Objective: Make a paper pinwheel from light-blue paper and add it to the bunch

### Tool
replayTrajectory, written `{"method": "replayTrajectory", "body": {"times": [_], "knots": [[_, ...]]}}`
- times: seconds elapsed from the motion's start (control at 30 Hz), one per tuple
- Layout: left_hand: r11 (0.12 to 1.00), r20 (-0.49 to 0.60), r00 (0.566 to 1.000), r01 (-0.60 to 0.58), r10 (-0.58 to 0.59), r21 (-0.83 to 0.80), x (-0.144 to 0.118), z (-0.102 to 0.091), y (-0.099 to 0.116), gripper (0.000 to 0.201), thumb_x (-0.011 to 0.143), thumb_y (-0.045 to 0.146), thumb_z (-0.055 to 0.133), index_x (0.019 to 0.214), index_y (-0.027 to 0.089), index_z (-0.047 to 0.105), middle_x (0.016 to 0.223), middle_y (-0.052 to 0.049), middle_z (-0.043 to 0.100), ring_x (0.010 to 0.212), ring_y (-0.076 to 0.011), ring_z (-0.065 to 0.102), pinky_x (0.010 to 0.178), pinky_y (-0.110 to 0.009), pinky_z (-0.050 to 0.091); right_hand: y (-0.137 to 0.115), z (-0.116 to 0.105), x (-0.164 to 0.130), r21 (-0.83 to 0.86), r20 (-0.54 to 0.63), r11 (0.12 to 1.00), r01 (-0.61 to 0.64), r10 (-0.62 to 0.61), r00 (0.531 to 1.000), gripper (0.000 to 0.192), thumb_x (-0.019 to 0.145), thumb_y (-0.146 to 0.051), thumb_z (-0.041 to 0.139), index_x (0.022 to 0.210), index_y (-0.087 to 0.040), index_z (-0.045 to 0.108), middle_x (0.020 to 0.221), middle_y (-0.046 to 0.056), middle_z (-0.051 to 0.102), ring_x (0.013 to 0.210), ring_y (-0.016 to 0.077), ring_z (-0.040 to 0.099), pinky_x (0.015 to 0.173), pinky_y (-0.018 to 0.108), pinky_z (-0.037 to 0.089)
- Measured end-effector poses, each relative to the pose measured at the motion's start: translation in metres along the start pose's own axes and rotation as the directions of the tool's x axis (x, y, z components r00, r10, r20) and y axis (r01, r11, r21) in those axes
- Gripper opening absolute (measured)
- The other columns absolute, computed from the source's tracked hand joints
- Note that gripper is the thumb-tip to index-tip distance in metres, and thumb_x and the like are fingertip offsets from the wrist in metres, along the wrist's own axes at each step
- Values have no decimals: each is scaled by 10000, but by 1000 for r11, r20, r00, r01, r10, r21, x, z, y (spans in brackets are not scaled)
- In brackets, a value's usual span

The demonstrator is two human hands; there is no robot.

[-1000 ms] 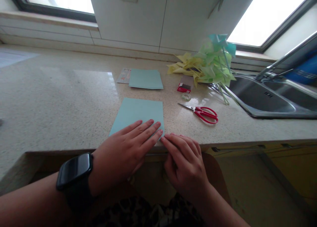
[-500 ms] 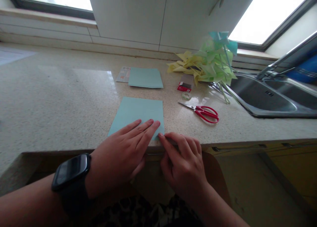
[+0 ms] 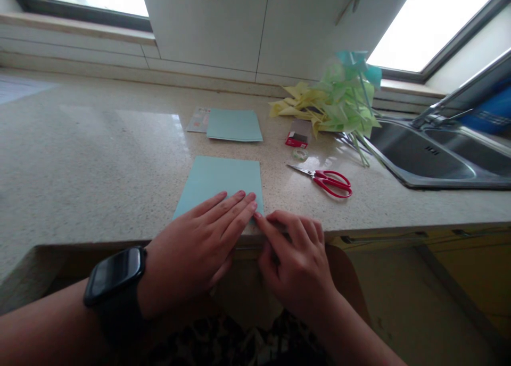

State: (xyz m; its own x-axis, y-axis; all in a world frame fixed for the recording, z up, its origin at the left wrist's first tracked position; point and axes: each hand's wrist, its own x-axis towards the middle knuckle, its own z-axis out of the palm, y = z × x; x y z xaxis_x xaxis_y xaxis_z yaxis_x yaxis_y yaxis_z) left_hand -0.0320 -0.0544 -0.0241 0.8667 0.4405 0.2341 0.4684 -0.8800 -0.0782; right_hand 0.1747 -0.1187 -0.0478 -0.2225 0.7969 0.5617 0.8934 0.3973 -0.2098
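Observation:
A square sheet of light blue paper (image 3: pixel 223 175) lies on the counter at its front edge. My left hand (image 3: pixel 203 235) rests flat across the sheet's near part, fingers stretched out side by side; a dark watch sits on that wrist. At the near right corner, the index fingertip of my right hand (image 3: pixel 297 254) touches the paper, close to my left fingertips. The thumb is lower and apart from the index finger, and the other right fingers are bent. My left hand hides much of the sheet's near edge.
Beyond the sheet lies a stack of light blue paper (image 3: pixel 235 124). To the right are red-handled scissors (image 3: pixel 333 182), a roll of clear tape (image 3: pixel 300 154) and a small red box (image 3: pixel 297 134). Yellow, green and blue paper pinwheels (image 3: pixel 345 100) lie beside the sink (image 3: pixel 423 148).
The sheet has shifted slightly to the left. My right index fingertip has moved a little up and left, closer to my left fingertips.

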Motion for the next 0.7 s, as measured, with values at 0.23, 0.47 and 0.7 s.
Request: {"method": "replayTrajectory", "body": {"times": [0.23, 0.47, 0.7], "knots": [[1000, -11, 1000, -2, 2, -14, 0, -1, -1, 727, 908, 221, 585, 1557, 52, 305, 1644, -143, 334, 1520, -270, 313, 1255, -453, 272, 7, -5, -1, 90, -40, 995, 53, -49, 998, 399, 894, -80, 579, 1286, -132, 632, 1140, 105, 693, 992, 251, 593, 876, 435, 445], [1000, 33, 999, -1, 2, -27, 1, -1, -2, 729, 899, 251, 624, 1554, 95, 343, 1654, -137, 310, 1525, -281, 302, 1252, -473, 271, 11, -3, -1, 110, -14, 992, 65, -64, 998, 357, 893, -72, 583, 1232, -158, 655, 1169, 96, 697, 1013, 253, 593, 903, 441, 439], [1000, 57, 998, 13, -12, -28, 1, -1, -2, 724, 905, 290, 646, 1549, 118, 364, 1658, -112, 308, 1528, -262, 296, 1262, -449, 246, 15, -3, -4, 118, -29, 988, 98, -96, 995, 360, 893, -57, 577, 1233, -140, 660, 1191, 108, 695, 1040, 253, 597, 913, 434, 440]]}}
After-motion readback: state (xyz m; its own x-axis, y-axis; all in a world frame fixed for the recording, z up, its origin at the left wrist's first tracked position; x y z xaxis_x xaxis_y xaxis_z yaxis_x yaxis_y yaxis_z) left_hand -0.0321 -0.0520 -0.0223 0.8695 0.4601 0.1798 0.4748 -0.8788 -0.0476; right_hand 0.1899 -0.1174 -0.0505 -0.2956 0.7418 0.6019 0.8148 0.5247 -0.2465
